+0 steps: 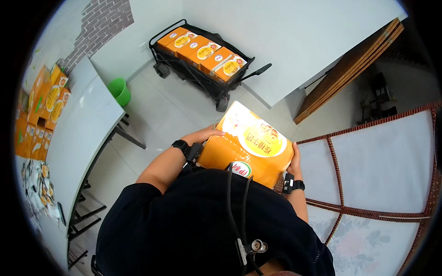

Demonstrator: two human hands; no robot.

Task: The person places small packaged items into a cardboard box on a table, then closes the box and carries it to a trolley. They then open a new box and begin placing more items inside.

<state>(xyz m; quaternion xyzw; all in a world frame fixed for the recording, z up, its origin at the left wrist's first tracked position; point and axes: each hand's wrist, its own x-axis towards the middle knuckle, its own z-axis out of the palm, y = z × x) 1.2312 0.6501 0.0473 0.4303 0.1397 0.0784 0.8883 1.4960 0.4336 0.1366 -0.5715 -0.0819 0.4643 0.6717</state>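
An orange and white Yili walnut milk carton (248,145) is held between both my hands, close against my chest. My left hand (206,134) grips its left side, with the thumb over the top edge. On the opposite side, my right hand (295,158) presses against the carton's end. Farther ahead stands a black folding wagon (193,77) with several similar orange cartons (202,51) in it, apart from the carton in my hands.
A white table (83,103) curves along the left, with orange boxes (51,100) and scattered packets (39,189). Behind it is a green bin (119,91). Brown boards (348,70) lean at the right, near a woven-edged panel screen (380,165).
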